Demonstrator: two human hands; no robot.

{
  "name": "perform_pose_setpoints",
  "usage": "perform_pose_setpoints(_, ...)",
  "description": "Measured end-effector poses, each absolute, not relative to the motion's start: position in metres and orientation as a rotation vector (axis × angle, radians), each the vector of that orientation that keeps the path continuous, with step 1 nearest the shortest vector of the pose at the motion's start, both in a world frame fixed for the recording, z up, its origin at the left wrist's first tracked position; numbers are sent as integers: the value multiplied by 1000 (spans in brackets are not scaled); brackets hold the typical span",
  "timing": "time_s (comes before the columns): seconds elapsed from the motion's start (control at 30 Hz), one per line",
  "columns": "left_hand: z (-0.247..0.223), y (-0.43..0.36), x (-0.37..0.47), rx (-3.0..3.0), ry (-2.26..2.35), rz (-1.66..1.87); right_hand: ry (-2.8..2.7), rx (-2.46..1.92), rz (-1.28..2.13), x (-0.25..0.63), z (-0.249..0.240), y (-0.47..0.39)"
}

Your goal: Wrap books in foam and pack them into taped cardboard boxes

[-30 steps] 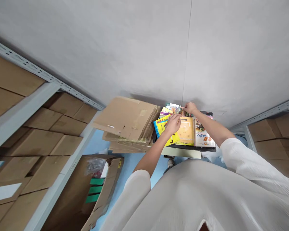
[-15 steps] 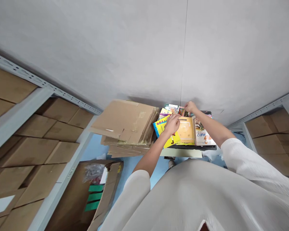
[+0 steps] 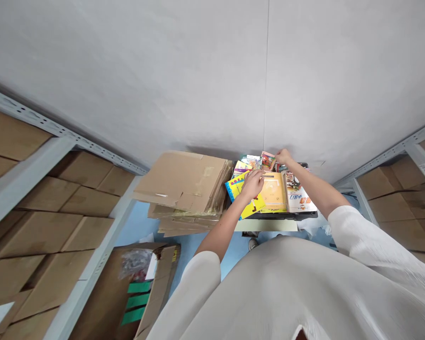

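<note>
My left hand (image 3: 253,184) lies over the upper right part of a yellow picture book (image 3: 238,186), its fingers reaching onto an orange-yellow book (image 3: 273,193). The yellow book is tilted and its lower edge sticks out past the front of a black crate (image 3: 306,216). At the back of the crate my right hand (image 3: 284,157) pinches the right edge of a small book with a colourful cover (image 3: 268,161), which stands partly raised. To the right lies a white book with food pictures (image 3: 299,196). More books (image 3: 250,162) stand at the back left.
Flattened cardboard boxes (image 3: 184,182) are stacked left of the crate. Shelves with cardboard boxes (image 3: 53,189) flank both sides. A large open carton (image 3: 166,278) stands on the blue floor, lower left. The grey wall (image 3: 212,94) rises just behind the crate.
My right hand has drawn the small colourful book up, so more of its cover shows. My left hand stays on the yellow book. The view has shifted slightly.
</note>
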State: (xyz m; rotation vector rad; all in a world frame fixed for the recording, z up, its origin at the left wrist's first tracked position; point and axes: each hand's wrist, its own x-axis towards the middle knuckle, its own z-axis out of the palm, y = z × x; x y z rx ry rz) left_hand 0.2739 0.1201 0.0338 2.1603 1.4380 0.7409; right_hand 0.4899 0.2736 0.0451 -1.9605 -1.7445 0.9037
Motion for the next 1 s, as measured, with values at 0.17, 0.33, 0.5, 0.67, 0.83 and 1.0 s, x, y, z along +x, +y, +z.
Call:
perform_pose_setpoints(0.17, 38, 116, 272, 2166, 1431, 721, -1542, -2052, 682, 502, 72, 275)
perform_pose_setpoints(0.33, 42, 115, 276, 2090, 1427, 797, -1305, -1878, 643, 521, 98, 266)
perform_pose_setpoints(0.5, 44, 122, 289, 1729, 1419, 1028, -974, -1632, 977, 523, 105, 222)
perform_pose_setpoints(0.67, 42, 131, 303, 1185, 1231, 1203, -842, -1485, 1149, 522, 96, 166)
perform_pose_setpoints(0.83, 42, 124, 316, 1062, 1139, 1212, -864, -1518, 1118, 539, 94, 115)
perform_pose_setpoints(1.0, 46, 107, 340, 1152, 1079, 1117, -924, -1591, 1048, 572, 98, 75)
